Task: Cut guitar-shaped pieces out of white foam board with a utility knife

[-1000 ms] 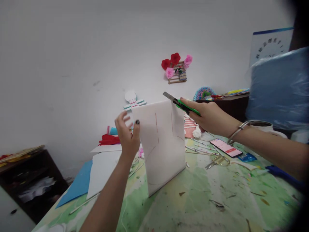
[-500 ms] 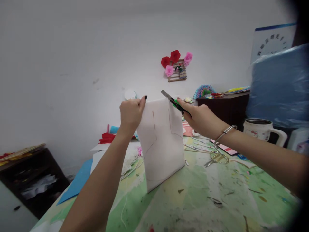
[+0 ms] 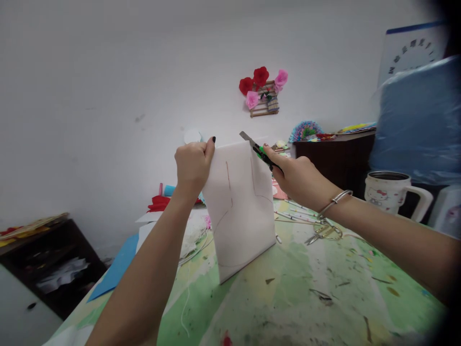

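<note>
A white foam board (image 3: pixel 245 230) stands upright on the table, its lower edge resting on the cloth. Bottle-like outline lines are drawn on its face, and a slit runs down from the top edge along the right-hand line. My left hand (image 3: pixel 193 163) is closed around the board's upper left corner, thumb up. In my right hand (image 3: pixel 297 175) is a utility knife (image 3: pixel 262 153), black and green, with its blade extended. The blade points up and left at the board's top edge; whether it touches the foam I cannot tell for certain.
Gold-handled scissors (image 3: pixel 326 231) and several pens (image 3: pixel 297 214) lie right of the board. A white mug (image 3: pixel 387 192) stands farther right. Blue sheets (image 3: pixel 118 266) and white string (image 3: pixel 185 307) lie to the left. Scraps dot the green tablecloth (image 3: pixel 288 307).
The view has tilted slightly, so most things sit a little higher. Both hands keep their holds; the knife has shifted slightly down against the board's top edge.
</note>
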Motion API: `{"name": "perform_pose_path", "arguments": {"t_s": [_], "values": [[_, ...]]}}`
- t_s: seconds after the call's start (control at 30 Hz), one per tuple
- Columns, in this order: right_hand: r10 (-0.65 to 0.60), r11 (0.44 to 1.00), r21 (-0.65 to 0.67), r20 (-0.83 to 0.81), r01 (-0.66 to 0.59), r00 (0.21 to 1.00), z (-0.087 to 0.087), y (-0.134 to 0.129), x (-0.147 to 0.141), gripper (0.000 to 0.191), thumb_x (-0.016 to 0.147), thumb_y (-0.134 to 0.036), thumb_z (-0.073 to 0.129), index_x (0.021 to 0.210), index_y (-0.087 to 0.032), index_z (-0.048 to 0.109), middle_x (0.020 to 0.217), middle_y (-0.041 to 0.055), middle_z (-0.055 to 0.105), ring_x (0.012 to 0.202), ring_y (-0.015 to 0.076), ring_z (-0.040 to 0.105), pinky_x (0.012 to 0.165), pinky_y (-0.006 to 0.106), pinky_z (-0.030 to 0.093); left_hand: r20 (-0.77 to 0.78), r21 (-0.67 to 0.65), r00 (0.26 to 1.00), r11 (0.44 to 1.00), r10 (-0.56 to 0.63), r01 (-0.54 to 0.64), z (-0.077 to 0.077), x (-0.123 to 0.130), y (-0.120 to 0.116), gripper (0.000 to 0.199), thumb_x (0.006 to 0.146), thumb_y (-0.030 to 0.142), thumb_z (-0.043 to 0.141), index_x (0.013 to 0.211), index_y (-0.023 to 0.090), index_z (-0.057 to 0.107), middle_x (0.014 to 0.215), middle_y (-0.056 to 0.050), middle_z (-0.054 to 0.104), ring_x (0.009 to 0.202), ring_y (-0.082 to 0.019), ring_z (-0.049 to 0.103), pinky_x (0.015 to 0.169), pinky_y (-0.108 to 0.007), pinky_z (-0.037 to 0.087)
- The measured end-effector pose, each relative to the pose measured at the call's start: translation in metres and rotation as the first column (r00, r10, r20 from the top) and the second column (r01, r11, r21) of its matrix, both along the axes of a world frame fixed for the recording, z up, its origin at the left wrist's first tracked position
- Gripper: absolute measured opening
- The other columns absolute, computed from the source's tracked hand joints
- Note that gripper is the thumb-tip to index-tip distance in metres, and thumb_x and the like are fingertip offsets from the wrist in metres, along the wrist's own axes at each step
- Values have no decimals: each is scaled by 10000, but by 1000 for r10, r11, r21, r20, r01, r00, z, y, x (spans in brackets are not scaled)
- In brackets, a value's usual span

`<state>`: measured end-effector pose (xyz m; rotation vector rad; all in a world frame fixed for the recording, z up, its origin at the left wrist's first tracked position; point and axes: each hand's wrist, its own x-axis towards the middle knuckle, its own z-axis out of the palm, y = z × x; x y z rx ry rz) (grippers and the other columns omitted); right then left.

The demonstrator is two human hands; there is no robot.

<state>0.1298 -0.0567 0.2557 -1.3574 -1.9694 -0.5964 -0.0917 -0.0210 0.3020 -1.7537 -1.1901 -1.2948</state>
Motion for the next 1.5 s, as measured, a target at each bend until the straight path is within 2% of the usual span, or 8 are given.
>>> {"name": "perform_pose_path", "arguments": {"t_s": [0.23, 0.37, 0.57, 0.77, 1.03, 1.23, 1.4, 1.5], "values": [[-19, 1000, 12, 8, 19, 1000, -8, 1, -1, 565, 869, -153, 367, 1434, -128, 361, 703, 81, 676, 554, 159, 507, 532, 273, 276, -7, 13, 1000, 1000, -1, 1, 0, 0, -1, 513, 922, 364, 385, 482, 182, 196, 488, 43, 173, 494, -92, 127, 544, -312, 152], [-41, 999, -4, 25, 41, 999, -9, 2, -2, 559, 881, -161, 349, 1439, -125, 345, 708, 76, 673, 562, 164, 524, 532, 276, 280, -2, 3, 1000, 1000, -2, 2, 0, 0, 0, 514, 924, 361, 384, 487, 182, 184, 493, 43, 161, 501, -95, 119, 548, -315, 152], [-9, 999, -54, -22, 7, 1000, -13, 1, -4, 579, 881, -176, 352, 1459, -161, 314, 670, 57, 661, 516, 162, 518, 506, 272, 285, -5, 3, 1000, 1000, 4, -4, 1, 0, 1, 508, 923, 357, 382, 486, 184, 189, 488, 43, 163, 502, -99, 121, 550, -318, 153], [59, 994, -83, -72, -65, 996, -12, -4, -5, 561, 890, -156, 346, 1450, -118, 326, 654, 61, 654, 480, 133, 501, 503, 252, 319, 5, -7, 1000, 1000, 13, -13, 0, 0, 1, 506, 918, 368, 382, 467, 185, 243, 484, 36, 189, 502, -105, 150, 553, -314, 170], [-31, 997, -67, -1, 31, 1000, -18, -5, -8, 559, 892, -169, 329, 1448, -116, 319, 659, 79, 662, 513, 167, 516, 519, 273, 314, 11, 4, 1000, 1000, 17, -17, 0, -1, 2, 508, 921, 411, 367, 468, 188, 422, 491, 30, 185, 517, -117, 197, 567, -317, 169], [-44, 994, -104, -1, 44, 999, -23, -4, -8, 585, 887, -164, 336, 1468, -133, 277, 673, 74, 666, 532, 174, 523, 537, 268, 317, 30, -24, 999, 1000, 17, -16, 0, 0, 1, 496, 921, 380, 375, 467, 187, 427, 512, 28, 178, 534, -122, 228, 586, -324, 161], [-11, 994, -112, -21, 8, 1000, -29, -2, -7, 586, 882, -165, 343, 1464, -127, 284, 633, 57, 656, 503, 159, 504, 543, 265, 325, 32, -17, 999, 1000, 17, -16, 1, 0, 2, 509, 921, 379, 379, 452, 185, 421, 511, 37, 166, 521, -113, 177, 579, -319, 155], [-28, 994, -104, -2, 28, 1000, -33, -1, -7, 580, 879, -172, 347, 1456, -126, 303, 618, 54, 652, 496, 159, 503, 542, 268, 322, 30, -23, 999, 1000, 21, -20, 1, 0, 2, 513, 917, 376, 387, 443, 185, 438, 513, 43, 164, 523, -111, 164, 581, -313, 154]]}}
